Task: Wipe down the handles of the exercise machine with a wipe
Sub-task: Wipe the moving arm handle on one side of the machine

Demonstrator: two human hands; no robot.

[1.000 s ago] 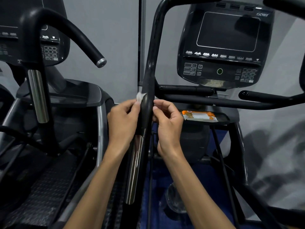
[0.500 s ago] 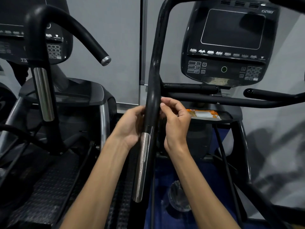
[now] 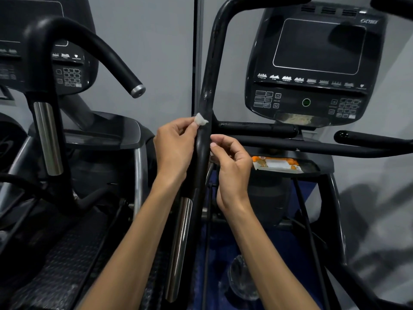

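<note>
A tall black handle [image 3: 211,70] of the exercise machine rises through the middle of the view, with a chrome section lower down. My left hand [image 3: 174,146] is at its left side and pinches a small white wipe [image 3: 200,120] against the bar. My right hand [image 3: 232,166] is on the right side of the same bar, its fingers curled and pinched at the bar; what they hold is hidden behind the handle.
The machine's console [image 3: 312,63] stands at the upper right above horizontal black bars [image 3: 290,145]. An orange and white wipe packet [image 3: 277,164] lies on the tray below. A second machine with a curved handle [image 3: 100,50] is at the left.
Both hands have stayed around the same stretch of the bar. The white wipe, hidden half a second ago, shows again at my left fingertips.
</note>
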